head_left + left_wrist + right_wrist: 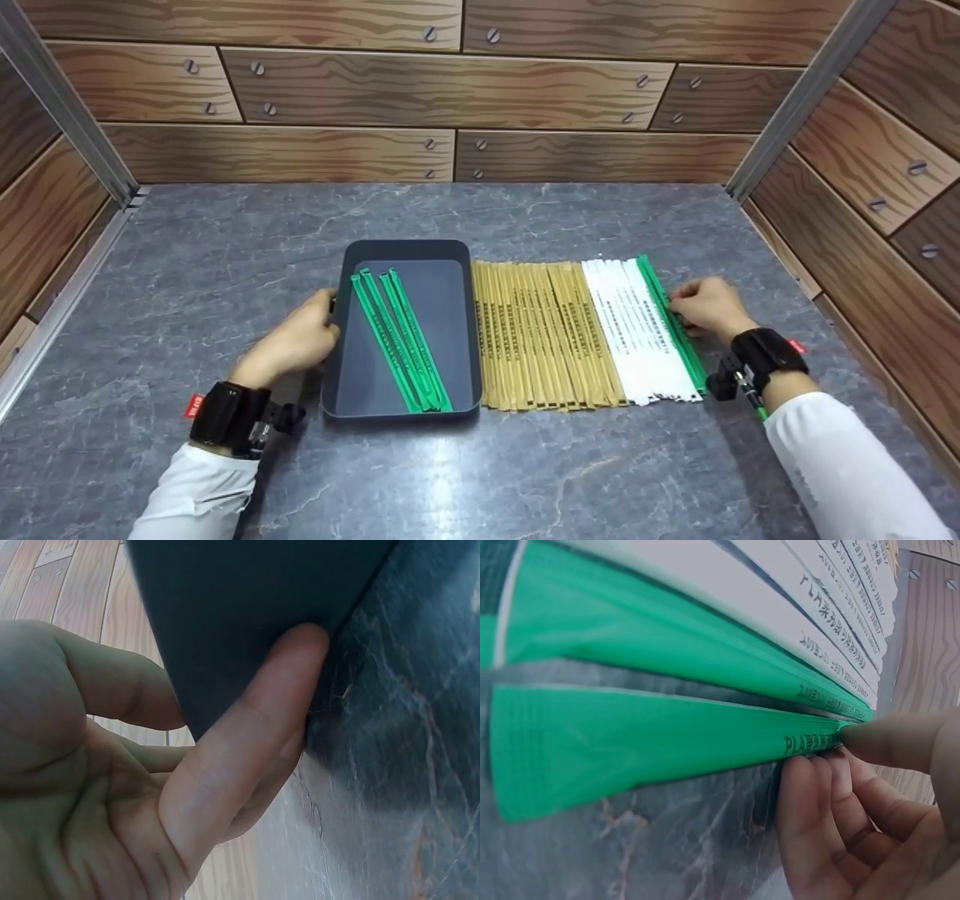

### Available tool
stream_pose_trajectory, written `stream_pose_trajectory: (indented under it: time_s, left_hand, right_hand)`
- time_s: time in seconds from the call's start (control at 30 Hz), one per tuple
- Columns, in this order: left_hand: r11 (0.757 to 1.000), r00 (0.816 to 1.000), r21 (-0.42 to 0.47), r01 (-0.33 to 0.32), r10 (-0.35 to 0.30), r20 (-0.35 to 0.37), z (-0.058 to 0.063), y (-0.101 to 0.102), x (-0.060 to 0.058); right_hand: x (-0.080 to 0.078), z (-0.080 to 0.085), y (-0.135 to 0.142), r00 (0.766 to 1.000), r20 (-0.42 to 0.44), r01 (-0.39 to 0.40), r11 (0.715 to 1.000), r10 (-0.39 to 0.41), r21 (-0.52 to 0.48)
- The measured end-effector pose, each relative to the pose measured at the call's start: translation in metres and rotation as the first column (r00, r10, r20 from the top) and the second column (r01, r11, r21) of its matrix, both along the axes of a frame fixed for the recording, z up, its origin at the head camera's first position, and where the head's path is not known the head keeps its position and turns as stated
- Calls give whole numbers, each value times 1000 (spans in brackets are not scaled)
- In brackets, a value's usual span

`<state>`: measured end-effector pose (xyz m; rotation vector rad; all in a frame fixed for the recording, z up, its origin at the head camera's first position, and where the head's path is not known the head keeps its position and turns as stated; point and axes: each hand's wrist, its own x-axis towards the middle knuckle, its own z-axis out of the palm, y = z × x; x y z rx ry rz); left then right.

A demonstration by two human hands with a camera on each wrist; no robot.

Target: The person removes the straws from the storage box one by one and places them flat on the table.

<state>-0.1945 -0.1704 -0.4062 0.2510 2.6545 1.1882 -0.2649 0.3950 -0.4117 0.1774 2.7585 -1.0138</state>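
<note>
At the left side of a dark grey tray (454,315), my left hand (300,334) grips the wall. In the left wrist view one finger presses flat on the tray's outer wall (225,622), while other fingers pass behind its edge. Several green wrapped straws (407,337) lie slanted in the tray. My right hand (709,307) is at the far right of a row of wrapped straws. Between thumb and fingers it pinches a green wrapped straw (645,750), slightly apart from another green straw (630,630) beside it.
Right of the tray, many gold wrapped straws (532,337) lie side by side, followed by white ones (637,330). The grey marbled table (525,480) is bounded by wood-patterned walls (345,154) at the back and sides.
</note>
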Motion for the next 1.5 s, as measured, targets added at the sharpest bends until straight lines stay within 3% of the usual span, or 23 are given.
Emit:
stream_pose_trajectory:
  time_s: [0.23,0.6,0.77,0.87,1.0,1.3,1.5]
  left_hand:
    - [1000,999,-9,7,-7,-33,-2,-4,0]
    - [1000,1000,-25,-8,8,-14,-2,-8,0]
    - [1000,1000,-21,-15,15,-13,0,-10,-1]
    - [1000,1000,-18,-15,15,-18,0,-11,-1]
    - [1000,1000,-10,-17,17,-19,-1,-10,-1]
    - [1000,999,-2,-1,1,-43,-5,-3,-2]
    - [1000,999,6,-2,2,-47,-4,-1,-4]
  right_hand:
    - [-1,1,-5,999,41,9,1000,-8,-12]
    - [-6,-1,-11,1000,27,8,1000,-7,-13]
    - [-10,9,-28,994,-112,-4,995,16,99]
    - [-13,20,-53,971,-230,-28,988,62,150]
    - [-15,37,-101,948,-286,-114,987,142,112]
    - [-12,55,-214,912,-279,-298,953,301,53]
    - [-5,61,-275,898,-215,-394,919,383,-10]
